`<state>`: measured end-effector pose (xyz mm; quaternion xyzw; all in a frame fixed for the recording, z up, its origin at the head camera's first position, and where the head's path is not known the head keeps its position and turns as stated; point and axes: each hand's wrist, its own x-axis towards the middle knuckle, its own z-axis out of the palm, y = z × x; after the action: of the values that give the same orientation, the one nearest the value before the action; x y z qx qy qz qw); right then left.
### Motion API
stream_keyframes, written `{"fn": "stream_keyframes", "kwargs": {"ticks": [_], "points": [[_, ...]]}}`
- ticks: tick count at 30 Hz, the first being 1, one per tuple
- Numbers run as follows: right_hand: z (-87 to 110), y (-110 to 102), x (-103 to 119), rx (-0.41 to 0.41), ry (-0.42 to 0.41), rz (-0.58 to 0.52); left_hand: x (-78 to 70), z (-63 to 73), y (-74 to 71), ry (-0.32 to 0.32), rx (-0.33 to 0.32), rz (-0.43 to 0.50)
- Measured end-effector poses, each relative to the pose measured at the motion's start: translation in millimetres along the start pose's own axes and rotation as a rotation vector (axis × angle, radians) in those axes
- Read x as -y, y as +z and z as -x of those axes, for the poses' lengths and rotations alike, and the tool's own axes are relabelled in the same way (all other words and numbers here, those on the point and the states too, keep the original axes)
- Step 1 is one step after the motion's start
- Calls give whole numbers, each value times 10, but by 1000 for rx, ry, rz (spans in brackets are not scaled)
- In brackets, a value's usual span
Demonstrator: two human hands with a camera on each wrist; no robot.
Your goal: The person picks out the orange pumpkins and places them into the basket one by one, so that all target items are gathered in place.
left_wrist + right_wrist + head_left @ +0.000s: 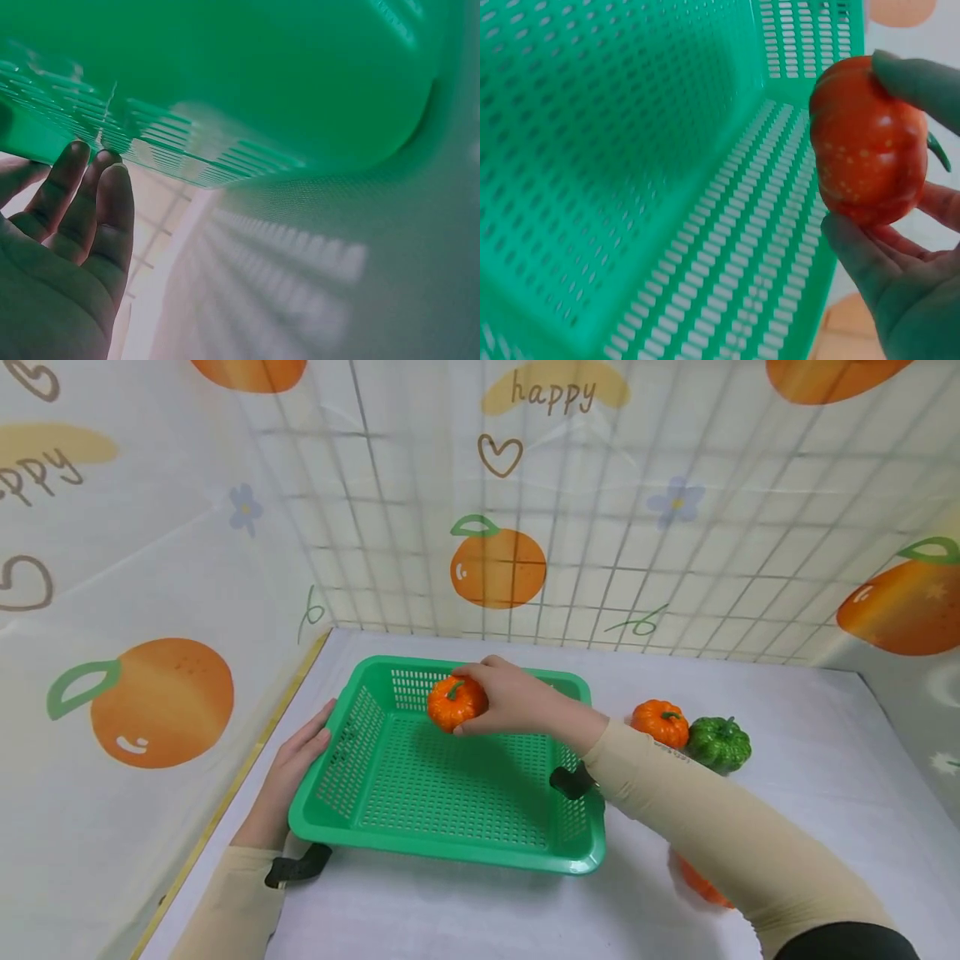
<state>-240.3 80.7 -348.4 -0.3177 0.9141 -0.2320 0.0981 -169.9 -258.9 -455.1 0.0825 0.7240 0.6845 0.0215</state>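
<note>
My right hand [517, 697] grips a small orange pumpkin [452, 703] with a green stem, thumb on one side and fingers on the other. It holds the pumpkin over the green plastic basket [450, 856], which has slotted walls and floor. In the right wrist view the pumpkin [866, 146] shows its glossy, speckled side, with the basket floor [727, 247] beyond. At the basket's left side is my left hand [288, 777]; the left wrist view shows its nearly straight fingertips [112, 176] against the outer slotted wall [187, 142].
Right of the basket, another orange pumpkin [660, 723] sits beside a green pumpkin [718, 744]. A further orange piece [703, 883] is partly hidden under my right forearm. A fruit-printed curtain [405, 527] over a wire grid stands behind the white table [420, 910].
</note>
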Motion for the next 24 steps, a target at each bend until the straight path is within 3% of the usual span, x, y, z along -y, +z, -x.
{"fn": "stream_keyframes", "kwargs": {"ticks": [11,24], "points": [[-434,394,161,75,-45,54,6,18,-2,11,-10,11],[-607,735,210,89,13,89,16,-20,16,38,-1,-16]]}}
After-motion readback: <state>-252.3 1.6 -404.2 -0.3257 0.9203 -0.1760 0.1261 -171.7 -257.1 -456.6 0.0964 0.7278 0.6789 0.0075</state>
